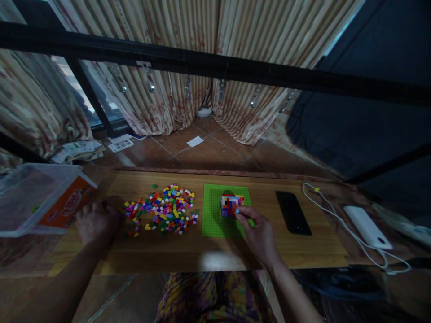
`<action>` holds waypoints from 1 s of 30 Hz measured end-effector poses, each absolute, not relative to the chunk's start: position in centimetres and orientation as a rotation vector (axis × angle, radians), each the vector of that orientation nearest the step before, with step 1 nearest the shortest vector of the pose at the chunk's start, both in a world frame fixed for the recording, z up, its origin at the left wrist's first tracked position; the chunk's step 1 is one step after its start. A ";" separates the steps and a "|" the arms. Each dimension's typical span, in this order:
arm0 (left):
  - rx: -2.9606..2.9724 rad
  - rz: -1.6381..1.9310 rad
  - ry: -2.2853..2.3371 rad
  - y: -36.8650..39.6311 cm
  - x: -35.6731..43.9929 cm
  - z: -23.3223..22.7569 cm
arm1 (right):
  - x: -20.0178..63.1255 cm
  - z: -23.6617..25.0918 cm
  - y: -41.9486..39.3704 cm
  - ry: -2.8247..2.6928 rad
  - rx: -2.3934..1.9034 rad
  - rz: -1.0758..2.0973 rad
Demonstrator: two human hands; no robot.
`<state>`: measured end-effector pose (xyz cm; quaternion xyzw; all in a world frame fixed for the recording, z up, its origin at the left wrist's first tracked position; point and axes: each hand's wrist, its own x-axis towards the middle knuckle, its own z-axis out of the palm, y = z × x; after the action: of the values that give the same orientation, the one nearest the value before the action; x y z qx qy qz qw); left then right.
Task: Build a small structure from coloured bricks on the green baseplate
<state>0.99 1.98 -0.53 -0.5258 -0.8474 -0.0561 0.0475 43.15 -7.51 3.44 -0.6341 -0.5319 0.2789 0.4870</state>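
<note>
A small house-like block of multicoloured toy bricks [231,204] stands on a green baseplate [209,224] near the middle of the table. My right hand [261,231] is at its right front corner, with thumb and forefinger pinched on a small light blue brick [237,211]. Whether that brick touches the structure I cannot tell. To the left lies a loose spread of small toy bricks [171,208] in many colours. My left hand [97,222] rests on the tabletop left of this spread, fingers loosely bent and a little apart, holding nothing visible.
A clear plastic box [50,172] with an orange label stands at the left, beside my left hand. On the right lie a black phone [292,213], a white power bank [367,226] and a white cable [340,220]. A dark metal bar [215,63] crosses beyond the wooden table [151,255].
</note>
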 end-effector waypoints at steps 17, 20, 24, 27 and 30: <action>-1.598 -0.183 -2.577 2.0 1.3 -0.1 | 46.7 -0.7 -4.5 -1.270 -1.599 0.607; -1.609 -0.148 -2.584 2.0 1.4 0.0 | 46.7 -0.7 -4.6 -1.264 -1.585 0.589; -1.614 -0.139 -2.569 2.2 1.1 -0.3 | 46.6 -0.4 -4.5 -1.281 -1.566 0.583; -1.614 -0.131 -2.558 2.2 0.9 -0.7 | 46.8 -0.4 -4.3 -1.301 -1.568 0.570; -1.607 -0.132 -2.554 2.2 0.9 -0.8 | 46.9 -0.5 -4.2 -1.309 -1.556 0.585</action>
<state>0.87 2.20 -0.79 -0.5311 -0.8440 -0.0435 0.0604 46.93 -4.19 -0.51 -0.6408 -0.5391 0.2408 0.4907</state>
